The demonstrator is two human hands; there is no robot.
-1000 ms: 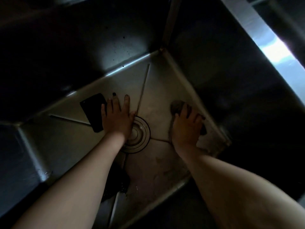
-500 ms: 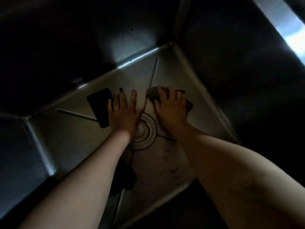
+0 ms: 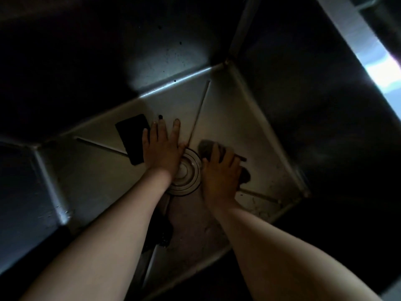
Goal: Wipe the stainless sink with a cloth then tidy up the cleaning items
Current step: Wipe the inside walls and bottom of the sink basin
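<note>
Right hand [image 3: 221,170] has slid the cloth [image 3: 205,147] back from beyond the drain [image 3: 189,173] to just right of it. The grip is curled over the bunched cloth and presses it on the sink [image 3: 227,114] floor, while the left hand [image 3: 162,146] stays flat, fingers straight, touching the black rectangle [image 3: 130,137]. Likely risks: the cloth rolls out from under the palm or snags the drain rim, the braced left hand skids on slick steel and shoves the rectangle, and the dim light hides missed grime.
</note>
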